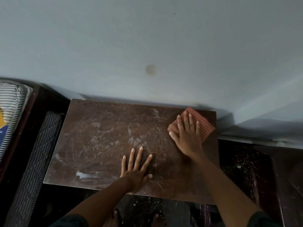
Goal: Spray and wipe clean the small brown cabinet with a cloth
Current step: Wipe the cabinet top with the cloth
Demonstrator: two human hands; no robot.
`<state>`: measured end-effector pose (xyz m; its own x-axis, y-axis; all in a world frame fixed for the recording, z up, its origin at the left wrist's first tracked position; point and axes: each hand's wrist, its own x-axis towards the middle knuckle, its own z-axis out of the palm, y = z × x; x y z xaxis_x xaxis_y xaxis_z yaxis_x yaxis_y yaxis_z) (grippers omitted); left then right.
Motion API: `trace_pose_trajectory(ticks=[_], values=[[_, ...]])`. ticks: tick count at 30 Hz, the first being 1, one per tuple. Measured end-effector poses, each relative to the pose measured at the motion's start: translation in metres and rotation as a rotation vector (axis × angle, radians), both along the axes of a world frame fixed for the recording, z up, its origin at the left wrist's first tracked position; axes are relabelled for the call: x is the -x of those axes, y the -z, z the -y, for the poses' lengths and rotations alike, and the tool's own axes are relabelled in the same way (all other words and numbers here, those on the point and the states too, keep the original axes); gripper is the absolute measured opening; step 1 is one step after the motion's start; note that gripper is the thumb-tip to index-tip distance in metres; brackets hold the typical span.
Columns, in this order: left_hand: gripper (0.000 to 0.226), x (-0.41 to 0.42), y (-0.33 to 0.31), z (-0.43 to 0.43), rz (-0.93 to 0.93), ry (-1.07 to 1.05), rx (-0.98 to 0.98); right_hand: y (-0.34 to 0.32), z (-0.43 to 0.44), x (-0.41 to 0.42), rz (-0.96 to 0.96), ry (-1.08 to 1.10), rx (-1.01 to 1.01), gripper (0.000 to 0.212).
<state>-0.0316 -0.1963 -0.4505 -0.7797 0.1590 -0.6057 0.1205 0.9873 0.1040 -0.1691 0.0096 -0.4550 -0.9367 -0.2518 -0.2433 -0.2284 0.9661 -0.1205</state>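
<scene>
The small brown cabinet (101,141) stands against the wall, and I look down on its top, which is streaked with whitish smears and wet patches. A red checked cloth (205,125) lies flat at the far right corner of the top. My right hand (186,133) presses down on the cloth with fingers spread flat over it. My left hand (136,167) rests palm down on the bare top near the front edge, fingers apart, holding nothing. No spray bottle is in view.
A pale grey wall (147,46) with a round stain rises right behind the cabinet. A bed with a striped mattress (29,153) and dark frame sits close on the left. Dark speckled floor (246,169) lies to the right and in front, with my bare feet (157,218) below.
</scene>
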Motion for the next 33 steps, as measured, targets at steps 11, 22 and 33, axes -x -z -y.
trace_pose_trajectory(ticks=[11, 22, 33], values=[[0.065, 0.0, -0.013, -0.003, 0.183, -0.009, -0.096, -0.002, -0.046, -0.046, 0.041, 0.18, -0.036, 0.106], [0.064, -0.003, -0.006, -0.001, 0.151, -0.012, -0.11, -0.003, 0.081, 0.003, 0.017, 0.084, 0.043, 0.071], [0.076, 0.049, -0.016, 0.142, -0.265, -0.242, 0.004, -0.002, 0.033, -0.041, 0.048, 0.106, -0.1, 0.082]])
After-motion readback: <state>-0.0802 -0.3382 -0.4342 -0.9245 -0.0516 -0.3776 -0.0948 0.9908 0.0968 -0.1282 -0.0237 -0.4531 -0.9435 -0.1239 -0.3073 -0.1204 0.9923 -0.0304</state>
